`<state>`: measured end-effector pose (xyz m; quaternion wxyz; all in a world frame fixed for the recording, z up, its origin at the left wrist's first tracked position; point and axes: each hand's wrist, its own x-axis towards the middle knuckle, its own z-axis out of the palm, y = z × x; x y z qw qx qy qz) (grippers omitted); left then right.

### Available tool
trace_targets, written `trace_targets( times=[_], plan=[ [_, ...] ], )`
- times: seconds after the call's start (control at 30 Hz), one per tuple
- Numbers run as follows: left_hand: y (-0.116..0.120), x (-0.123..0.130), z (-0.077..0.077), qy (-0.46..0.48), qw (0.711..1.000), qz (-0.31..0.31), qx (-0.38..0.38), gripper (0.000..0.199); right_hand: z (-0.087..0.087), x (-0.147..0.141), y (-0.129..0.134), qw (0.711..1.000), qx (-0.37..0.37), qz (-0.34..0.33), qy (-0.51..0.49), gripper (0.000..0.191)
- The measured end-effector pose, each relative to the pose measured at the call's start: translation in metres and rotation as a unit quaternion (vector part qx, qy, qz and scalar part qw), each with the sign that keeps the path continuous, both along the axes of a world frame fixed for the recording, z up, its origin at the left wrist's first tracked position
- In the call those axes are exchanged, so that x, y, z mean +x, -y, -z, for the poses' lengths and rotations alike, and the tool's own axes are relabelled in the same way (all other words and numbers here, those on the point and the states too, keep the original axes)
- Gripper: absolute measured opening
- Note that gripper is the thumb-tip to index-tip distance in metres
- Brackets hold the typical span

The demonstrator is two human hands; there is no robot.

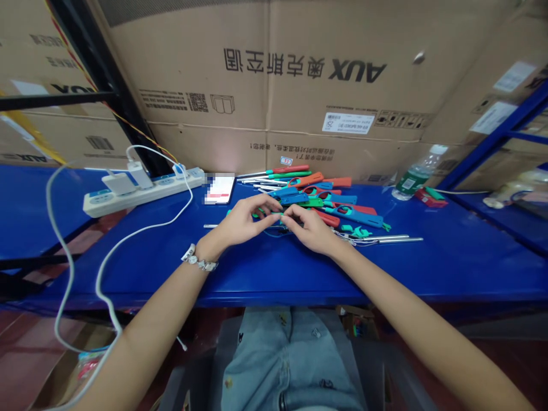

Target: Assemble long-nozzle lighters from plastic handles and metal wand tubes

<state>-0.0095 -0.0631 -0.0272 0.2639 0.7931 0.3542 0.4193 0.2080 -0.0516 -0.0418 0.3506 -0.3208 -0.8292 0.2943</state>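
Both hands meet fingertip to fingertip over the blue table (257, 274), just in front of a pile of long-nosed lighters (308, 180) in red, green, orange and blue. My left hand (250, 217) is curved, its thumb and fingers around something too small to make out, with a bit of green showing beneath. My right hand (308, 225) pinches at the same spot, its thumb and index finger together. Thin wires and metal tubes (400, 238) lie to the right of my right hand, near small green plastic pieces (357, 231).
A white power strip (145, 194) with chargers and cables lies at the left. A pixelated card-like item (220, 189) is behind my left hand. A water bottle (417, 174) and a red box (430, 197) stand back right. Cardboard (278, 103) backs the table.
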Motion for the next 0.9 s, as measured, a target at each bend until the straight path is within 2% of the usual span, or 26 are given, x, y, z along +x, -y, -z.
trace_targets(
  times=[0.13, 0.23, 0.33, 0.5, 0.9],
  plan=[
    [0.0, -0.005, -0.001, -0.075, 0.991, 0.017, 0.111, 0.017, 0.002, -0.001, -0.001, 1.0, 0.004, 0.023, 0.015, 0.03],
    [-0.003, -0.01, 0.0, -0.127, 0.982, 0.006, 0.138, 0.019, 0.002, -0.001, -0.002, 0.999, 0.021, 0.027, 0.034, 0.025],
    [-0.007, -0.015, 0.003, -0.156, 0.981, 0.009, 0.116, 0.019, 0.002, 0.0, -0.004, 0.999, 0.02, 0.028, 0.034, 0.023],
    [-0.012, -0.022, 0.008, -0.168, 0.983, 0.004, 0.078, 0.02, 0.002, 0.007, -0.01, 0.997, 0.008, 0.069, 0.039, 0.022],
    [-0.018, -0.025, 0.012, -0.195, 0.98, 0.016, 0.042, 0.019, 0.008, 0.01, -0.013, 0.992, 0.049, 0.025, 0.115, 0.011]
  ],
)
